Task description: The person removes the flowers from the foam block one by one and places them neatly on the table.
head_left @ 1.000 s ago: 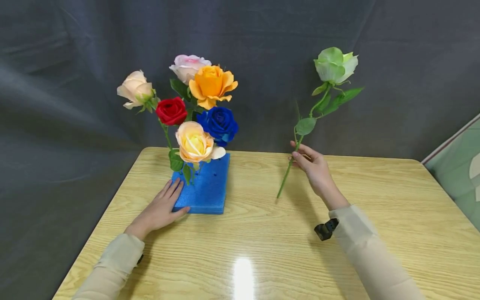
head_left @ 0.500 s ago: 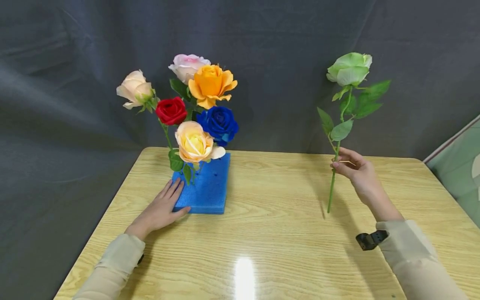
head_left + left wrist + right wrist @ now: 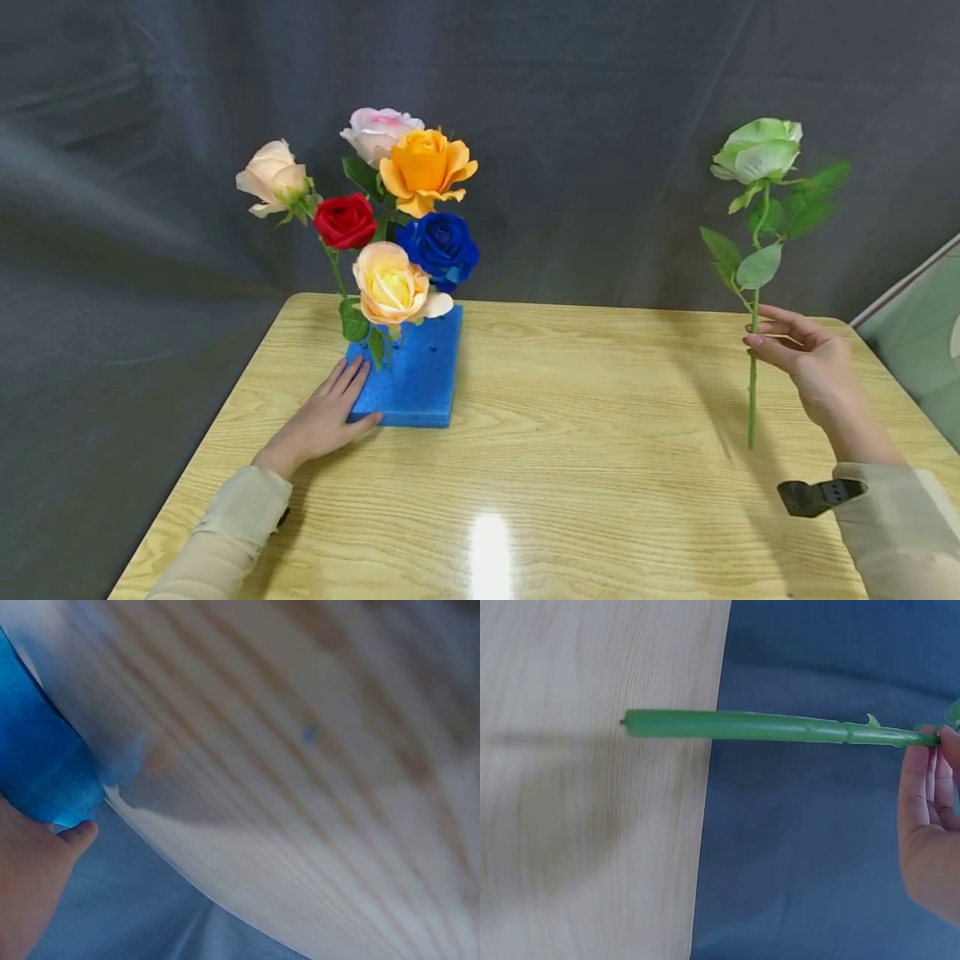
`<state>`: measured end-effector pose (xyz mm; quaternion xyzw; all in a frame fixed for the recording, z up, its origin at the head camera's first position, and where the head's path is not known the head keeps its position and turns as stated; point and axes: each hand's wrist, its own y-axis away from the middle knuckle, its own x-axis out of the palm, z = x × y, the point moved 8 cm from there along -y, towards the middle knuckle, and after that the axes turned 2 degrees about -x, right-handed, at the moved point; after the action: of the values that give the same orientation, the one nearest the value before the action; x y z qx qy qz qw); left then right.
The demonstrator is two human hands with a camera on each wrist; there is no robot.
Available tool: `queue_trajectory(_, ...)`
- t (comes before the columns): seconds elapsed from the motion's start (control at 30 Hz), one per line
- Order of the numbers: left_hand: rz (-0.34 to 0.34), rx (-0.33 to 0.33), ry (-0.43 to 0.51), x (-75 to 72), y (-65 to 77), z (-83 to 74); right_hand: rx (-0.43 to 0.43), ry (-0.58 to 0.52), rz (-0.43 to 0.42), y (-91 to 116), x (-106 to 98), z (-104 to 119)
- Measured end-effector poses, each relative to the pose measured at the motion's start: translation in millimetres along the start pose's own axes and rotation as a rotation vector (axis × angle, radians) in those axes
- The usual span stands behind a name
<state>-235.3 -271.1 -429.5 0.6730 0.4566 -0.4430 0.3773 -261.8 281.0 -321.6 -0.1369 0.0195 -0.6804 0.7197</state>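
Observation:
On the right, my right hand (image 3: 813, 367) pinches the stem of a pale green artificial rose (image 3: 759, 154) between thumb and fingers, holding it upright above the table. In the right wrist view the lower end of the green stem (image 3: 742, 725) points away from the fingertips, over the tabletop. My left hand (image 3: 318, 421) lies with extended fingers on the left front part of a blue foam block (image 3: 408, 387). Rising from that block are a red rose (image 3: 344, 222), a blue rose (image 3: 441, 248), an orange rose (image 3: 424, 171) and several pale ones, including a peach rose (image 3: 388, 285).
A wood-grain table (image 3: 570, 433) extends under both hands, with a bright glare spot near its front. Behind it hangs a dark grey curtain (image 3: 570, 150). At the far right edge is a pale green surface (image 3: 926, 333). Small holes show in the foam.
My right hand has carried the green rose to the right and slightly nearer, and its stem has gone from slanted to nearly vertical. The left hand stays on the foam block.

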Motion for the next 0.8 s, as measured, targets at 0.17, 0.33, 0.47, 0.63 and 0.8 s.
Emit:
queue_trajectory(0.17,0.001,0.002,0.002,0.3,-0.1,-0.4,0.044,0.080,-0.090,8.9,-33.6,1.1)
queue_trajectory(0.33,0.006,-0.001,0.001,1.3,-0.5,-1.1,0.138,0.314,-0.192,20.6,-67.2,0.3)
queue_trajectory(0.47,0.008,-0.002,0.002,1.9,-0.2,-1.4,0.146,0.410,-0.230,20.1,-122.5,-19.9)
queue_trajectory(0.63,0.010,-0.005,0.008,3.0,-0.5,-0.9,0.113,0.521,-0.247,10.0,-236.2,-74.3)
queue_trajectory(0.8,0.008,-0.011,0.012,3.5,-0.8,0.0,0.193,0.672,-0.265,13.7,-294.0,-105.4)
